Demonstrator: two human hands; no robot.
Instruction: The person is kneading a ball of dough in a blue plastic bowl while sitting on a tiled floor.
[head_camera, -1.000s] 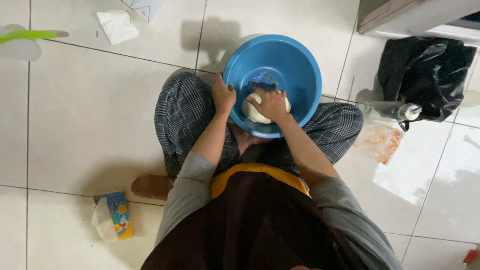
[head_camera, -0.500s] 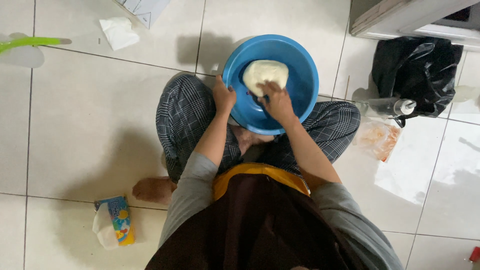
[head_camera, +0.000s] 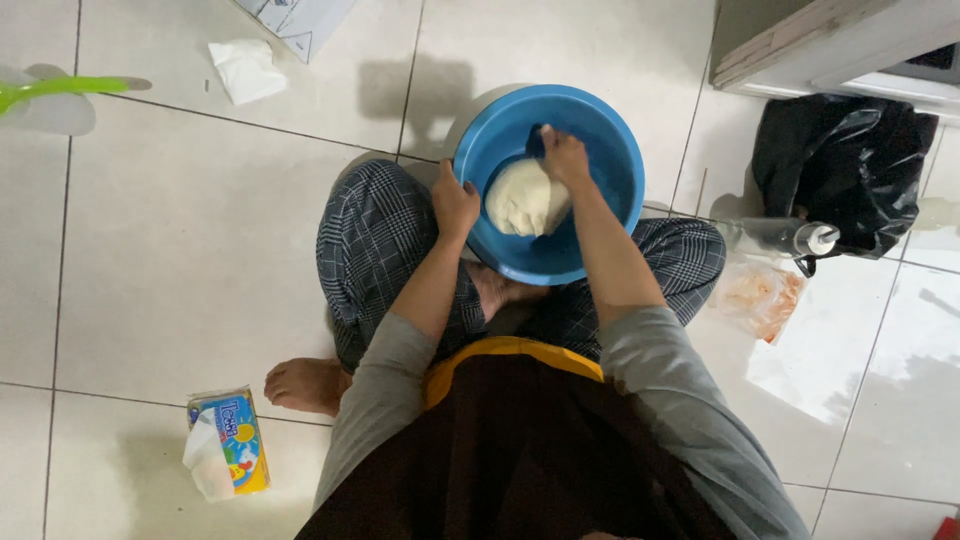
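Around me on the pale tile floor (head_camera: 180, 250): a crumpled tissue (head_camera: 246, 70) near the top, just beside the corner of a white paper sheet (head_camera: 300, 20). A green handle (head_camera: 60, 90) pokes in at my far left. By my bare foot (head_camera: 305, 385) lies a tissue pack (head_camera: 225, 445). To my right a black plastic bag (head_camera: 840, 165), a clear bottle (head_camera: 780, 237) lying in front of it, and a thin clear bag (head_camera: 760, 297) with orange smears

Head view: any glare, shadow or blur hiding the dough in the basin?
Head view: dough is sharp and evenly lit inside the blue basin; right hand on it is slightly soft; left hand grips the rim; glare only on the floor tiles at right; basin's shadow falls up-left.
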